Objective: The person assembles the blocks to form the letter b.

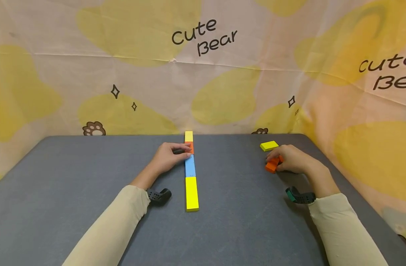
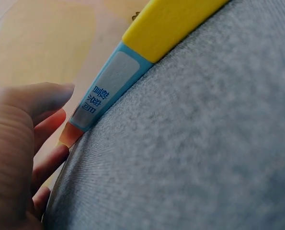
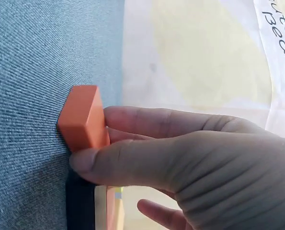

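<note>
In the head view, a straight row of flat blocks runs away from me: a yellow block (image 1: pixel 192 194) nearest, then a blue block (image 1: pixel 190 166), an orange block (image 1: pixel 189 147) and another yellow block (image 1: pixel 188 136) farthest. My left hand (image 1: pixel 168 157) is at the row's left side, fingertips over the orange block and thumb by the blue one. The left wrist view shows printed characters on the blue block (image 2: pixel 92 98) and relaxed fingers. At the right, my right hand (image 1: pixel 292 159) pinches a loose orange block (image 3: pixel 82 115) between thumb and fingers, low over the table.
A loose yellow block (image 1: pixel 269 146) lies just beyond my right hand. The grey table (image 1: pixel 233 207) ends at a patterned cloth backdrop (image 1: pixel 150 81), which also rises along the right side. Both wrists wear dark bands.
</note>
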`<action>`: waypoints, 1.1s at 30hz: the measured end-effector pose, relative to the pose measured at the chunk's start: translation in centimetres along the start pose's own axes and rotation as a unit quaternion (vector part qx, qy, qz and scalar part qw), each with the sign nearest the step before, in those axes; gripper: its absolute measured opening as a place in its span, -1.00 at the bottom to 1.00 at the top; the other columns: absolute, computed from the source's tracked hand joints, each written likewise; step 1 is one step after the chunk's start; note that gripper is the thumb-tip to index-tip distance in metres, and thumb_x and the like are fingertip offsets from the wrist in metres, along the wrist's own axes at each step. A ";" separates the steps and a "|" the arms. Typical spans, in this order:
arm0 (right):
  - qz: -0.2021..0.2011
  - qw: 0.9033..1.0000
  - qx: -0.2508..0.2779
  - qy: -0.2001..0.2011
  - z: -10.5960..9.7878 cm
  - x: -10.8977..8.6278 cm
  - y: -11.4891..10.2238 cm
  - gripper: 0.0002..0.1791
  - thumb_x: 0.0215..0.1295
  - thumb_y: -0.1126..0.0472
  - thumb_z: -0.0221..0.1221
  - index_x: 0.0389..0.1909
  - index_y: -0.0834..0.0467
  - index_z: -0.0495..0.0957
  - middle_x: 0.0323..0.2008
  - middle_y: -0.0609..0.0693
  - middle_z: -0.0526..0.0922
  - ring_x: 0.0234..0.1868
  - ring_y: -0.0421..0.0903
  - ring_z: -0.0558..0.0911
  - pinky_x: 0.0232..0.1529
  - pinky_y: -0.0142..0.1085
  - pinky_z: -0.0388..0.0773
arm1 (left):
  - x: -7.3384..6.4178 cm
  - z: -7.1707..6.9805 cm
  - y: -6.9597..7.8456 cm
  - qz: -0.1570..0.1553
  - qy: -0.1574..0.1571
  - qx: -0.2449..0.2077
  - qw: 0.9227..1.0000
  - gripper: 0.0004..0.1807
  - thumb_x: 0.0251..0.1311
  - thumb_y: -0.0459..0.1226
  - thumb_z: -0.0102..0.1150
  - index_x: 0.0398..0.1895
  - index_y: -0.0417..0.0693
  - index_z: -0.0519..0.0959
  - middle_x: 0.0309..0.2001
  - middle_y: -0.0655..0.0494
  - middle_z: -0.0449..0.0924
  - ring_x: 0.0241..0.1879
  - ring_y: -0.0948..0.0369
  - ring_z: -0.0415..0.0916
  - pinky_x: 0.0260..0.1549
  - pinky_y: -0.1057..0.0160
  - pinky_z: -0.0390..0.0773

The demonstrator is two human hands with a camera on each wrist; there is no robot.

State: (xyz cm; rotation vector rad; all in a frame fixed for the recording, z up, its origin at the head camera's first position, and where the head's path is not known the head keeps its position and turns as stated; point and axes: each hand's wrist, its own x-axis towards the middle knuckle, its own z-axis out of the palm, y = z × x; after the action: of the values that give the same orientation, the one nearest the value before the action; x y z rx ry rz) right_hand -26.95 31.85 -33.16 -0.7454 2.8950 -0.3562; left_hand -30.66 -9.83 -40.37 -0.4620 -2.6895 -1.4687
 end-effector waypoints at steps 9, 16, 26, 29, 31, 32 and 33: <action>0.004 1.000 0.007 -0.002 0.6 0.3 -0.5 -0.66 0.14 0.35 0.41 -0.03 0.15 0.74 -0.04 0.10 0.77 -0.03 0.07 0.66 -0.01 0.03 0.62 | -1.0 -0.6 -0.3 0.039 0.002 -0.003 0.999 -0.66 0.20 -0.23 0.40 0.06 -0.02 0.71 0.23 -0.02 0.64 0.33 0.02 0.50 0.36 -0.06 0.42; -0.008 1.000 -0.008 0.011 0.8 1.0 -1.2 -0.68 0.13 0.27 0.44 -0.05 0.16 0.75 -0.11 0.04 0.79 -0.17 -0.06 0.65 -0.11 -0.14 0.61 | -3.2 -1.0 -0.1 0.029 -0.030 0.055 0.998 -0.51 0.23 -0.07 0.38 0.23 0.09 0.62 0.36 0.08 0.53 0.43 0.01 0.39 0.41 -0.11 0.35; -0.041 0.999 0.015 0.031 1.7 2.1 -3.3 -0.67 0.19 0.23 0.42 -0.02 0.22 0.74 -0.10 0.07 0.77 -0.09 -0.01 0.67 -0.06 -0.10 0.63 | -3.1 -0.5 -0.3 0.042 -0.048 0.101 0.993 -0.38 0.24 0.03 0.35 0.35 0.09 0.53 0.44 0.10 0.44 0.49 0.01 0.30 0.45 -0.13 0.30; -0.040 0.999 0.016 0.033 1.9 2.2 -3.5 -0.66 0.19 0.22 0.42 -0.01 0.23 0.74 -0.11 0.08 0.76 -0.09 0.00 0.67 -0.06 -0.10 0.63 | -3.0 -0.5 -0.3 0.041 -0.042 0.100 0.993 -0.40 0.24 0.02 0.35 0.33 0.10 0.55 0.37 0.08 0.52 0.44 0.03 0.37 0.43 -0.10 0.33; -0.041 0.998 0.016 0.034 2.1 2.3 -3.6 -0.66 0.20 0.22 0.42 -0.01 0.23 0.73 -0.11 0.08 0.76 -0.11 -0.01 0.66 -0.06 -0.11 0.62 | -3.0 -0.5 -0.1 0.037 -0.039 0.107 0.993 -0.41 0.23 0.02 0.36 0.31 0.10 0.56 0.35 0.06 0.54 0.42 0.02 0.39 0.41 -0.11 0.34; -0.043 0.998 0.015 0.034 2.2 2.3 -3.6 -0.66 0.20 0.22 0.42 -0.01 0.22 0.73 -0.11 0.08 0.75 -0.11 -0.02 0.66 -0.07 -0.13 0.62 | -3.0 -0.5 -0.1 0.033 -0.037 0.110 0.993 -0.42 0.24 0.03 0.35 0.31 0.11 0.56 0.34 0.06 0.54 0.42 0.01 0.39 0.41 -0.12 0.34; -0.045 0.998 0.013 0.034 2.2 2.4 -3.7 -0.66 0.20 0.22 0.42 0.00 0.22 0.74 -0.11 0.08 0.75 -0.12 -0.03 0.66 -0.07 -0.13 0.61 | -3.0 -0.5 0.0 0.029 -0.036 0.113 0.993 -0.41 0.24 0.03 0.35 0.32 0.11 0.55 0.35 0.05 0.54 0.42 0.00 0.38 0.42 -0.12 0.33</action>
State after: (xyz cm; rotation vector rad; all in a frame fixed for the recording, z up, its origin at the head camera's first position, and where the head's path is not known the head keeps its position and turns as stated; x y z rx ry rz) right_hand -26.90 27.07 -34.51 -0.8784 2.9201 -0.4384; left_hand -27.86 -10.92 -40.66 -0.5817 -2.8265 -1.1357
